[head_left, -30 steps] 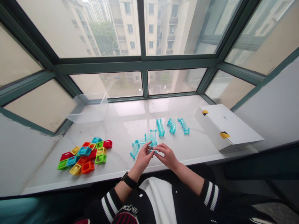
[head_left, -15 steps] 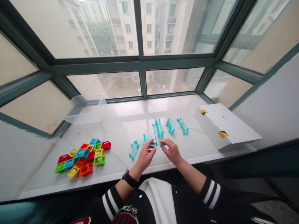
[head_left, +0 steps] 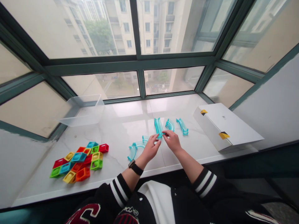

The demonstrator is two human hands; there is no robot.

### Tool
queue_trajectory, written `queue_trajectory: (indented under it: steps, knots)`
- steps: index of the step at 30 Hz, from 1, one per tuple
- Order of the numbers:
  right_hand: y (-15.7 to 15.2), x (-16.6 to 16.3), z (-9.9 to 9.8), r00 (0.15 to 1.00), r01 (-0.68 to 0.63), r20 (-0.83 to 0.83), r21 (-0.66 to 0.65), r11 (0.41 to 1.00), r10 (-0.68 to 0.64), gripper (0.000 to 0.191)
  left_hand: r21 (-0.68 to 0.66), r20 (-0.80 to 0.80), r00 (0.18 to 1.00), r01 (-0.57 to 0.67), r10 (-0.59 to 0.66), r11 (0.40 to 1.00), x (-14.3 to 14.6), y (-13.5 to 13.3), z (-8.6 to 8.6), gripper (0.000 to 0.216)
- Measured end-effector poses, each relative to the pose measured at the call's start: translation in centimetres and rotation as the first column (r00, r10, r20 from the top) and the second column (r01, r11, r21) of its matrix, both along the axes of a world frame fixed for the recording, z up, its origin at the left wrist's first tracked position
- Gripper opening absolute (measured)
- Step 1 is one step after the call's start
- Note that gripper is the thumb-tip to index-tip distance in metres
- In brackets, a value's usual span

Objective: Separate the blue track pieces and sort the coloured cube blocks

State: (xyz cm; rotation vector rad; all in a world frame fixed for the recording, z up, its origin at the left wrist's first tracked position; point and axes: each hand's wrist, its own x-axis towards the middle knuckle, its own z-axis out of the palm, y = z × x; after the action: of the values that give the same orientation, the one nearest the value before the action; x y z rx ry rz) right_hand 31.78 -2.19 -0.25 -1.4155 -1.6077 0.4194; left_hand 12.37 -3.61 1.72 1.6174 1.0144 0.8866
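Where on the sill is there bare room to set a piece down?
Bare sill lies between the coloured blocks and the arc tracks, and behind, from the clear tub to the white box. Crowded around the straight track, where the left hand and right hand meet.

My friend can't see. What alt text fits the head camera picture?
The left hand and right hand pinch the near end of a straight teal track piece lying on a white windowsill. Curved teal track pieces lie beside it, colourful blocks at the left, a white box at the right.
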Motion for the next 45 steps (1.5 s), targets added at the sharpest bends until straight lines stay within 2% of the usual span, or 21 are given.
queue_trajectory:
  steps: [10,26,33,45]
  knots:
    - [2.3,0.3,-1.1,0.997,0.028,0.078,-0.076,0.997,-0.023,0.020,-0.034,-0.042,0.998,-0.038,0.037,0.999,1.1,1.8,-2.1,0.055]
    - [2.8,-0.1,-1.1,0.994,0.031,0.106,-0.120,0.992,-0.019,0.020,-0.017,-0.044,0.997,-0.068,0.067,0.998,1.0,2.0,-3.6,0.058]
    - [2.6,-0.2,-0.5,0.992,0.034,0.123,-0.149,0.988,-0.015,0.020,-0.021,-0.061,0.996,-0.067,0.065,0.998,1.0,1.8,-3.5,0.058]
    - [2.4,-0.2,-0.8,0.994,0.034,0.109,-0.155,0.987,-0.018,0.026,-0.031,-0.079,0.995,-0.069,0.067,0.997,1.1,1.7,-3.2,0.059]
